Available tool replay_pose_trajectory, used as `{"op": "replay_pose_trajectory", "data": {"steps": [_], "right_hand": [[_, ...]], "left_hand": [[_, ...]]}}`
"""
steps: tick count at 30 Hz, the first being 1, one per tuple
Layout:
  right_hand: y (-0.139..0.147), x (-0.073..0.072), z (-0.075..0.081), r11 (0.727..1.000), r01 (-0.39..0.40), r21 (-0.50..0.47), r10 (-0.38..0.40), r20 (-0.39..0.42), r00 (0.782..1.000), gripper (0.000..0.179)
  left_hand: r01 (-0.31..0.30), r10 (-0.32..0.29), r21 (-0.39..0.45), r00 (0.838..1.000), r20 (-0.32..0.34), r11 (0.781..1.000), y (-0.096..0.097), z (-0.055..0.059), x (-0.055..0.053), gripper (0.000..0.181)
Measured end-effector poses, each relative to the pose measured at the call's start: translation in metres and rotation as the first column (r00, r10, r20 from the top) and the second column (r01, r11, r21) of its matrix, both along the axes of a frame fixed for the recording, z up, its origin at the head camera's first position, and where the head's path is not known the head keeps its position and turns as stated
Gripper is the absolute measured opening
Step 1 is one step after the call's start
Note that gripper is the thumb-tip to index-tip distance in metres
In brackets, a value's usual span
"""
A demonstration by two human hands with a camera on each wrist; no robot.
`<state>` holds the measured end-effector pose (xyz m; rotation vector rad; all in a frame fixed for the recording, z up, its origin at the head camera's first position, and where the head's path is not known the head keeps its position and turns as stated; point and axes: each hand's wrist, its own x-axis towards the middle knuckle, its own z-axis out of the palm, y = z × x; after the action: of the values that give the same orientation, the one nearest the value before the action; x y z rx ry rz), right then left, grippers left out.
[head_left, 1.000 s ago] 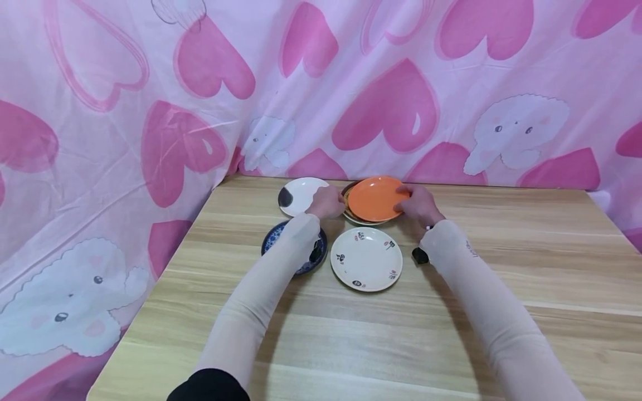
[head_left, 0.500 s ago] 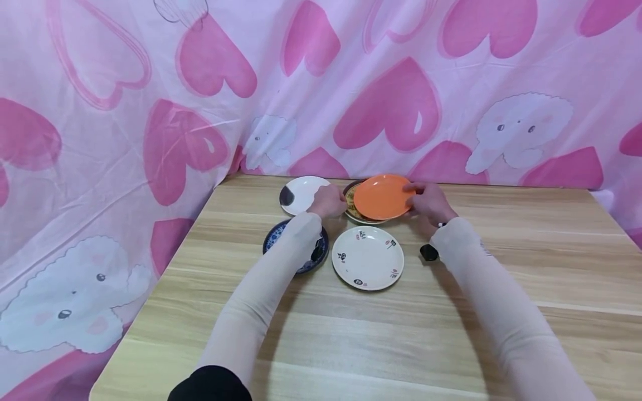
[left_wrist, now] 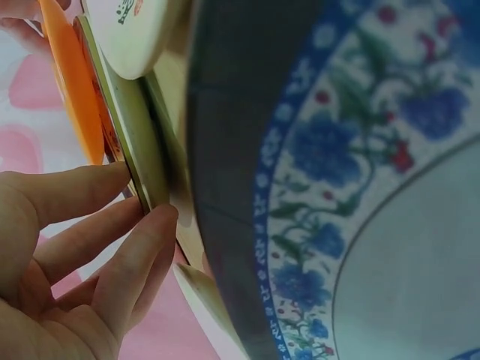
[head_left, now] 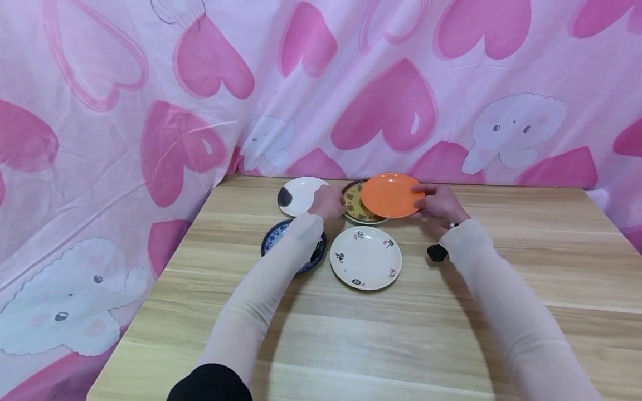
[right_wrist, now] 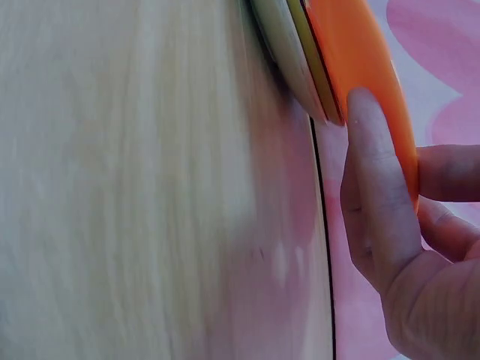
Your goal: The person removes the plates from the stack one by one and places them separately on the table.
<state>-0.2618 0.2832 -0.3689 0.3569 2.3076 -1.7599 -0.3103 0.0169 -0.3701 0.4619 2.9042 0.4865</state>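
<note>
An orange plate [head_left: 393, 195] is gripped at its right rim by my right hand [head_left: 441, 203], raised a little over a yellow patterned plate [head_left: 355, 203] with a dark rim. In the right wrist view the fingers [right_wrist: 375, 150] lie on both faces of the orange plate [right_wrist: 375, 67]. My left hand [head_left: 328, 201] pinches the left edge of the yellow plate's stack; in the left wrist view its fingertips [left_wrist: 157, 221] meet the pale rim [left_wrist: 142, 142] of the lower plate. Much of the yellow plate is hidden under the orange one.
A white plate [head_left: 301, 196] with a dark patch lies behind my left hand. Nearer are a blue flowered plate [head_left: 273, 236], partly under my left sleeve, and a cream plate [head_left: 366, 259] with small prints. A pink heart-patterned cloth [head_left: 383, 106] hangs along the table's back edge.
My right hand has carried the orange plate to the right, uncovering more of the yellow plate. The left hand has stayed at the stack's left edge.
</note>
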Motion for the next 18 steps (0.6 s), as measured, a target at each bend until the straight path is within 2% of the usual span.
{"op": "replay_pose_trajectory", "data": {"steps": [4,12,18], "right_hand": [[0.007,0.003,0.002,1.000,0.006,-0.013,-0.006,0.014,1.000,0.056],[0.024,0.006,0.006,0.999,0.024,-0.023,-0.023,0.039,0.999,0.055],[0.046,0.014,0.003,0.999,0.032,-0.007,-0.032,0.061,0.998,0.056]], "left_hand": [[0.010,-0.010,-0.010,1.000,-0.022,1.000,-0.001,-0.001,0.001,0.016],[-0.005,0.004,0.013,1.000,0.007,1.000,-0.004,0.002,-0.002,0.020],[0.024,-0.024,-0.015,1.000,-0.002,1.000,-0.002,0.003,-0.002,0.021]]}}
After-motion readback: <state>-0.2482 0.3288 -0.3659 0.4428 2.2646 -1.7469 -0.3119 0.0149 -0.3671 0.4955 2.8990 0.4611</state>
